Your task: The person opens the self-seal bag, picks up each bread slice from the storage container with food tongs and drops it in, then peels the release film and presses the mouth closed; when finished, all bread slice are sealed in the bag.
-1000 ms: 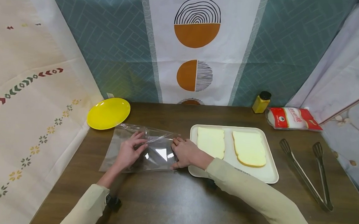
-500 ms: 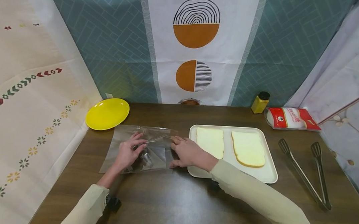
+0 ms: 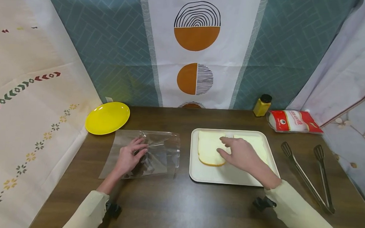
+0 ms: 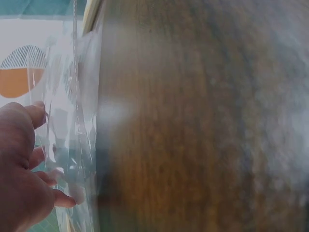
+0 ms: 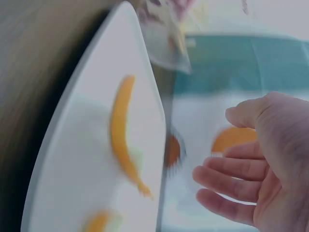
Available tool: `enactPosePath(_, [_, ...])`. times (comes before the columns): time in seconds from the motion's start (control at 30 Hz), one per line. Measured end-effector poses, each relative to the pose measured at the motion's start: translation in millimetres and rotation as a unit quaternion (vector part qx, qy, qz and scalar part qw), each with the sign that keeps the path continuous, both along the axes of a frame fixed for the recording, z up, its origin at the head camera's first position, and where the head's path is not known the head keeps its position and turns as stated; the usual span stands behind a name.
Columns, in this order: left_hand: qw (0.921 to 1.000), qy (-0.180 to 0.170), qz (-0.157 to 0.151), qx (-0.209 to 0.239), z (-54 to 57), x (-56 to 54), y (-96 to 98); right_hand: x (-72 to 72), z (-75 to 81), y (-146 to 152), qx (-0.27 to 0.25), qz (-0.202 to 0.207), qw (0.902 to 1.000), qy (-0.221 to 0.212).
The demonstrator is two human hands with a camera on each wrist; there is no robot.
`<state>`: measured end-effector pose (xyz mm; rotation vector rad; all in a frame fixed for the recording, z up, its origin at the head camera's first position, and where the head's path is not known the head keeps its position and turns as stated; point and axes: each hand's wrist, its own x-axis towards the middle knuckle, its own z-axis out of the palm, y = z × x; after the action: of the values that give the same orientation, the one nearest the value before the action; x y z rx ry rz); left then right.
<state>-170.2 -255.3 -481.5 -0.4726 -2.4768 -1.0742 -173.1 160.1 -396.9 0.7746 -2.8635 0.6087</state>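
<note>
A clear plastic bag (image 3: 159, 159) lies crinkled on the table at left centre. My left hand (image 3: 131, 156) rests on it, fingers loosely bent; in the left wrist view the film (image 4: 77, 135) stands against the fingertips, thumb apart from them. My right hand (image 3: 240, 154) is over the white tray (image 3: 198, 174), its thumb and fingers spread with nothing between them. On the tray, one bread slice (image 3: 211, 147) lies left of the hand, and another slice (image 3: 257, 144) is partly covered by it. In the right wrist view the slice's brown crust (image 5: 120, 130) shows, blurred.
A yellow plate (image 3: 107, 118) stands behind the bag at back left. At back right are a yellow jar with a black lid (image 3: 262, 105) and a red-and-white packet (image 3: 295, 121). Spread metal tongs (image 3: 305, 177) lie right of the tray on the wooden table (image 3: 178, 209).
My right hand has left the bag's right end and moved right, over the tray. The bag's right end now lies uncovered. My left hand has stayed on the bag.
</note>
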Motion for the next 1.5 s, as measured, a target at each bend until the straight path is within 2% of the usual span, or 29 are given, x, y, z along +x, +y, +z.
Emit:
enactPosePath(0.2, [1.0000,-0.002,0.003,-0.006,-1.9,3.6,-0.2,18.4,7.9,58.6,-0.002,-0.109,0.9940,-0.011])
enactPosePath(0.37, [0.9999,-0.009,-0.005,-0.007,-3.5,6.3,-0.3,37.4,0.6,108.8,-0.016,-0.197,0.9803,0.010])
enactPosePath(0.43, [0.9999,-0.012,-0.008,-0.006,-4.9,7.1,-0.9,45.8,-3.2,128.2,-0.018,-0.237,0.9714,0.012])
enactPosePath(0.53, [0.9999,-0.006,-0.009,-0.003,-7.1,7.7,-1.6,57.8,-9.5,157.3,-0.009,-0.304,0.9527,0.000])
enactPosePath(0.7, [0.9999,0.010,-0.005,-0.002,-9.5,9.1,-1.7,77.5,-28.4,205.2,0.027,-0.385,0.9204,-0.060])
enactPosePath(0.83, [1.0000,-0.005,-0.007,-0.004,-8.9,11.6,-1.9,90.7,-46.8,228.3,0.056,-0.426,0.8972,-0.102])
enactPosePath(0.9, [0.9998,-0.020,-0.007,-0.002,-7.9,13.0,-2.2,94.5,-54.2,233.8,0.063,-0.438,0.8894,-0.114])
enactPosePath(0.97, [0.9995,-0.029,-0.005,-0.005,-7.4,14.3,-2.4,96.8,-59.9,237.3,0.069,-0.442,0.8859,-0.124])
enactPosePath(1.1, [0.9992,-0.038,-0.002,-0.009,-7.3,15.1,-2.6,96.2,-65.6,240.5,0.063,-0.428,0.8907,-0.140])
enactPosePath(1.27, [0.9990,-0.044,-0.006,-0.003,-4.3,12.3,-2.8,88.2,-66.7,241.2,0.061,-0.408,0.8983,-0.151])
enactPosePath(1.5, [0.9997,-0.022,-0.006,-0.008,2.3,4.0,-2.7,76.1,-64.8,240.4,0.062,-0.413,0.8925,-0.169])
